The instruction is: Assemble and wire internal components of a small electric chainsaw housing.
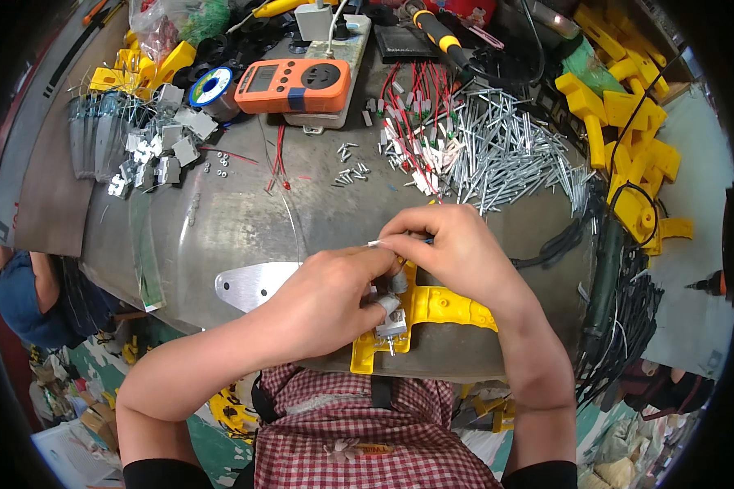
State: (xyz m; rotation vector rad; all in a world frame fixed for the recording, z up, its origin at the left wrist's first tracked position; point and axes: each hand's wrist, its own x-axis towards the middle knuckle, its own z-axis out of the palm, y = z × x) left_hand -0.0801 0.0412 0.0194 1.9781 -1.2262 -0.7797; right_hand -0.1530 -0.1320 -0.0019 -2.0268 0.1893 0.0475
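Note:
At the bench's near edge lies a yellow plastic tool housing half (453, 308), its handle pointing right. Inside its left end sits a small silver metal motor or gearbox (392, 325) with a shaft toward me. My left hand (330, 293) closes over this end, its taped fingertips against the metal part and the housing. Just above, the thumb and fingers of my right hand (448, 240) pinch a small white piece (375, 243), perhaps a wire end or connector. Left of my left hand is a flat silver blade-shaped plate (253, 283), partly under my wrist.
An orange meter (294, 85) stands on a power strip at the back, beside a solder spool (212, 85). Long screws (510, 151) and red-wired parts (416, 122) are heaped behind my hands. Grey switches (167, 147) lie left; yellow housings (636, 147) and black cables (628, 318) lie right.

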